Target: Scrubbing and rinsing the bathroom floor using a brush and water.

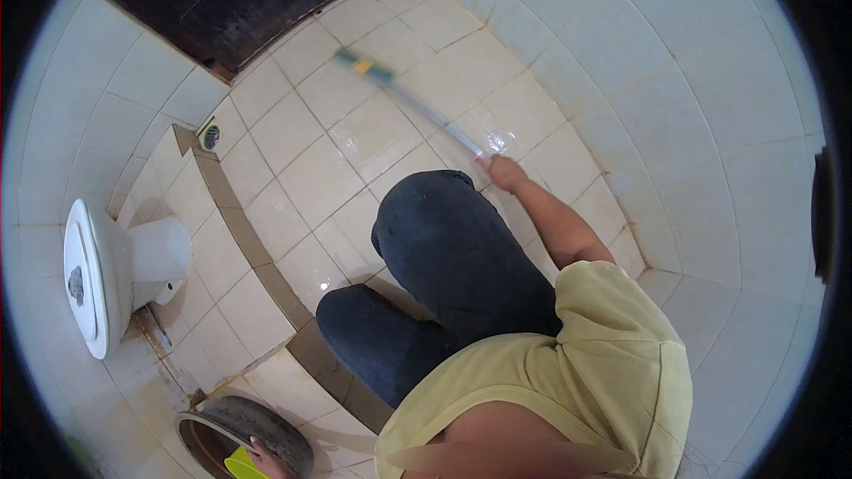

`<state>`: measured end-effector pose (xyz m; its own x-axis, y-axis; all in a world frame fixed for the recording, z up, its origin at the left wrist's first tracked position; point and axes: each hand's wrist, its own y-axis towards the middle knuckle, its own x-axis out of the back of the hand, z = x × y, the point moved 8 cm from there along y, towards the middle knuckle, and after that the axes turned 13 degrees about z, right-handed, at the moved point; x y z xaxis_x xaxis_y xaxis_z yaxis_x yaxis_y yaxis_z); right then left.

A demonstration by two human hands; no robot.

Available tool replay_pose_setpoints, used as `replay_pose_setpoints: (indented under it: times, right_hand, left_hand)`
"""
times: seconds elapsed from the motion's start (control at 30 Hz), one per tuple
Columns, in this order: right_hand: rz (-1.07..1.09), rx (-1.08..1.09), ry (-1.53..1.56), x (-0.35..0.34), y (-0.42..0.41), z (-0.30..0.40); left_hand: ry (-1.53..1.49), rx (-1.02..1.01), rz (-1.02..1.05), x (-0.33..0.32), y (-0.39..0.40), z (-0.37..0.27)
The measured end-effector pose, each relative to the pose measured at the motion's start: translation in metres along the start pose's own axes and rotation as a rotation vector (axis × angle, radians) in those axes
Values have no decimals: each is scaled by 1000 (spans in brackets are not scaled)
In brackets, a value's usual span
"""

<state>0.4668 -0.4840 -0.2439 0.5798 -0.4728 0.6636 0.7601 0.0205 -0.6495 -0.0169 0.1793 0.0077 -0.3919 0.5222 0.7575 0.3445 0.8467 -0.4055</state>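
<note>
My right hand (507, 173) is closed around the pale handle (464, 140) of a long-handled scrub brush. The green brush head (365, 66), with a yellow middle, lies against the beige floor tiles (318, 169) and is blurred. Low in the picture, my left hand (267, 460) is partly cut off by the edge. Its fingers curl over the rim of a dark tub (283, 431). Inside that tub is a bright yellow plastic vessel (241, 464), mostly hidden. Between the two hands are my bent knees in dark trousers (452, 246).
A white toilet (100, 279) with its lid down stands on a raised tiled step (223, 266) at left. By the step's far corner sits a small round thing with a pale green rim (210, 138). A dark door (266, 0) and tiled walls (639, 113) bound the wet floor.
</note>
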Motion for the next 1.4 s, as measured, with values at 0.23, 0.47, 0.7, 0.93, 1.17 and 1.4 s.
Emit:
replay_pose_setpoints:
  times: [0.23, 0.47, 0.7, 0.93, 1.17, 1.4]
  right_hand:
    - [-68, -202, 578, 51, 55, -1]
    - [109, 487, -282, -35, 52, 160]
    - [155, 148, 12, -18, 75, 147]
    - [99, -138, 802, -4, 99, 117]
    - [302, 166, 22, -87, 37, 236]
    - [410, 240, -133, -93, 36, 220]
  left_hand:
    - [170, -140, -17, 9, 14, 0]
    - [179, -158, -96, 9, 16, 3]
    - [112, -91, -80, 11, 6, 8]
    - [180, -78, -73, 7, 3, -15]
    - [184, -57, -94, 10, 1, -4]
    - [152, -141, -116, 8, -13, -26]
